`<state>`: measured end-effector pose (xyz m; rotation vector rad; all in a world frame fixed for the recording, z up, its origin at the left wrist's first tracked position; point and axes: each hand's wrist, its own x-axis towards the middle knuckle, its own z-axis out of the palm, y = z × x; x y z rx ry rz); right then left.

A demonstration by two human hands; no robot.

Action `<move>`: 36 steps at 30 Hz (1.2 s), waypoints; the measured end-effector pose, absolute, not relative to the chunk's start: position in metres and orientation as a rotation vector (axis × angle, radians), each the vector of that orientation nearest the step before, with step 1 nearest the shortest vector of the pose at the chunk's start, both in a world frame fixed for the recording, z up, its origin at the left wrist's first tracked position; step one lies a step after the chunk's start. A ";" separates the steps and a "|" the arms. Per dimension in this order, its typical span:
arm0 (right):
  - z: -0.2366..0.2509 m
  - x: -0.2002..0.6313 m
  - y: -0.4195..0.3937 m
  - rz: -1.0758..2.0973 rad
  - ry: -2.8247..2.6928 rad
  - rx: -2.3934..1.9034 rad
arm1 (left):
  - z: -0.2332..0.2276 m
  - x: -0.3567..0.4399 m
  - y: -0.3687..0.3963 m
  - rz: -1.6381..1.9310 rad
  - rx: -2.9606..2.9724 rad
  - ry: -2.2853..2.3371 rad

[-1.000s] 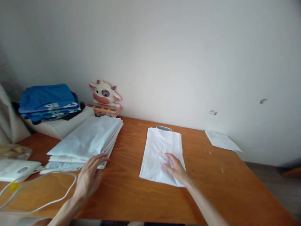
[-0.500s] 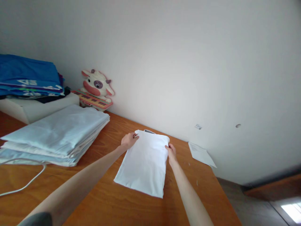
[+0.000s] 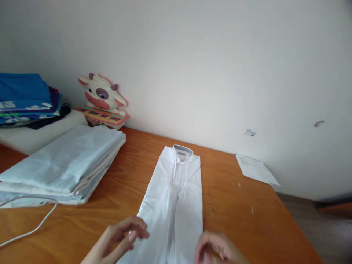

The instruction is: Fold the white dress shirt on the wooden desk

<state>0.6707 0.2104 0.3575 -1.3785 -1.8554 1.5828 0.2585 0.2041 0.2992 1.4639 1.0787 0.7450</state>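
A white collared shirt lies face up and long on the table, its sides folded inward. Its collar points to the wall, with a small label inside, and its lower end runs out of view at the bottom. Over the shirt's left edge is my left hand, thumb and fingers apart, holding nothing. My right hand is beside the lower right edge, cut off by the frame and somewhat blurred. Its fingers are loosely bent, and no cloth shows in them.
On the left is a stack of folded pale-blue and white cloth, with a white cable in front. Blue folded clothes rest on a white box. A cow toy keyboard stands by the wall; paper lies at the back right.
The white shirt went from a folded bundle, held at its far corners, to lying long with its collar showing. Both hands have let go and moved back toward me.
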 end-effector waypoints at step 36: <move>0.256 0.716 0.150 0.439 -1.480 -1.829 | 0.269 0.218 0.191 0.978 1.990 1.616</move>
